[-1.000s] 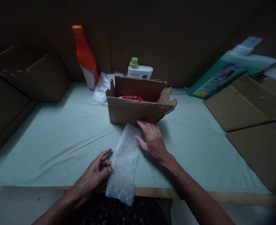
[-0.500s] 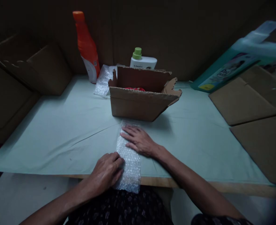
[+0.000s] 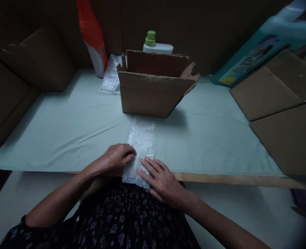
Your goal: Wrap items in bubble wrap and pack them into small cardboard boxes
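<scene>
A flat strip of bubble wrap [image 3: 142, 134] lies in front of the open cardboard box, its near end hanging over the table's front edge. My left hand [image 3: 118, 156] is closed at the strip's left side, with thumb and forefinger together on its edge. Flat on the lower right part of the strip rests my right hand [image 3: 163, 180], its fingers stretched out. Just beyond the strip stands the cardboard box [image 3: 144, 95], its top flaps raised. Its contents are hidden from this angle.
Behind the box stand an orange bottle [image 3: 93, 38] and a white bottle with a green cap [image 3: 158, 47]. A second piece of bubble wrap [image 3: 111, 74] lies there. At right are a teal jug [image 3: 257, 52] and cardboard [image 3: 280, 138]; more boxes [image 3: 44, 58] stand left.
My right hand has slid down the strip from its far end to its near end. My left hand stays at the left edge. The view has tilted downward.
</scene>
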The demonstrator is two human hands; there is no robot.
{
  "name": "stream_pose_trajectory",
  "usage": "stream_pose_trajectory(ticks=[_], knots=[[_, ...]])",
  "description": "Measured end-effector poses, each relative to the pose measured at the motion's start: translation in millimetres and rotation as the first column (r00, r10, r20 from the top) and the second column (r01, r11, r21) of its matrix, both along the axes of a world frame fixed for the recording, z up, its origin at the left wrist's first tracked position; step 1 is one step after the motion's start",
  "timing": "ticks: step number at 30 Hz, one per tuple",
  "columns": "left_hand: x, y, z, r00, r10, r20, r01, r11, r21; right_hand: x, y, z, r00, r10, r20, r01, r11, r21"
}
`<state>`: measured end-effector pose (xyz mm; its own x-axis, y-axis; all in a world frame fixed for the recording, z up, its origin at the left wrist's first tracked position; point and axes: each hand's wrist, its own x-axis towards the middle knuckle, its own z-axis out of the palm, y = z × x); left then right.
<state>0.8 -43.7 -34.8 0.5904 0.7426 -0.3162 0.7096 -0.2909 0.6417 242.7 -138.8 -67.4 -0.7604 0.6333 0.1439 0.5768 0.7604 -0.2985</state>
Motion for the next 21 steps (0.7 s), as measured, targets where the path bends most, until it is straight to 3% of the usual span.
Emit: stream_pose_trajectory(ticks=[2, 4, 6, 8, 10, 13, 16, 19, 21], knots=[[-1, 3, -3.4, 1.000, -0.004, 0.010, 0.004, 1.000, -0.006, -7, -5, -11.2, 0.994, -0.029, -0.107, 0.040, 0.994, 0.098], [-6, 2, -5.2, 0.998, -0.018, 0.058, 0.020, 0.999, -0.030, -10, -3, -15.5, 0.957, -0.054, -0.285, 0.086, 0.991, 0.101], [-15, -3, -3.2, 0.989, -0.002, 0.147, 0.008, 0.999, -0.035, -13, 2, -11.9, 0.878, -0.167, -0.450, 0.171, 0.985, -0.031], [-24, -14, 2.0, 0.970, 0.054, 0.238, -0.045, 0.998, -0.042, -15, 9, -3.9, 0.775, -0.363, -0.517, 0.262, 0.929, -0.260], [-28, -27, 6.8, 0.948, 0.115, 0.298, -0.101, 0.993, -0.062, -18, 17, 3.6, 0.698, -0.522, -0.490, 0.306, 0.836, -0.455], [-20, -41, 4.4, 0.941, 0.156, 0.299, -0.151, 0.988, -0.042, -19, 27, 7.5, 0.660, -0.609, -0.440, 0.327, 0.760, -0.561], [-6, -40, -10.0, 0.957, 0.210, 0.200, -0.227, 0.971, 0.069, -13, 30, 6.3, 0.655, -0.624, -0.425, 0.397, 0.763, -0.510], [2, -29, -24.9, 0.967, 0.228, 0.115, -0.243, 0.959, 0.143, -2, 22, 7.7, 0.687, -0.540, -0.486, 0.497, 0.837, -0.228], [3, -23, -30.7, 0.975, 0.203, 0.089, -0.216, 0.961, 0.170, 2, 16, 9.4, 0.782, -0.419, -0.463, 0.461, 0.887, -0.025]])
